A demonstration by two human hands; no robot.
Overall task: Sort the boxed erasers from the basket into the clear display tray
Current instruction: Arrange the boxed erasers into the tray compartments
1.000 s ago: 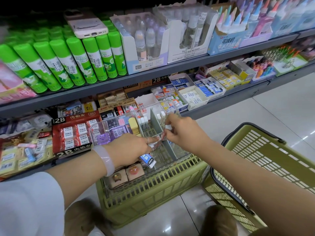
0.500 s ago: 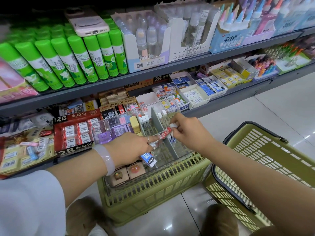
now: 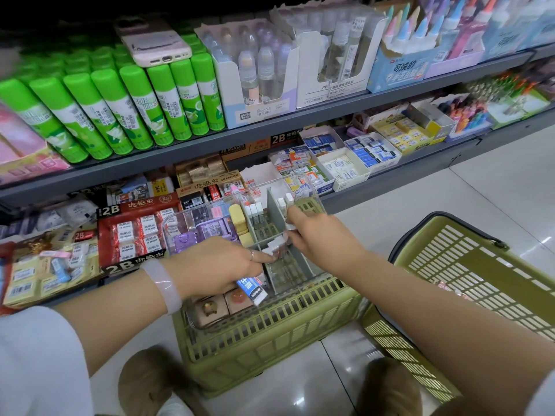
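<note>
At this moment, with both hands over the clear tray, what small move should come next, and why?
Probably the right hand should stand its small white eraser upright behind the two white ones by the grey divider. That compartment of the clear tray has open floor, and the left hand holds more erasers beside it.

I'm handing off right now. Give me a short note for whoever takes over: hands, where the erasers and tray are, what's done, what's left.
Left hand: holds a blue-sleeved eraser over the clear display tray.
Right hand: pinches small white erasers by the grey divider.
The tray sits on the green basket.
Done: left compartments hold purple, pink and yellow erasers.
Left: set down both hands' erasers; the right compartment is mostly bare. Second basket stands at right.
</note>
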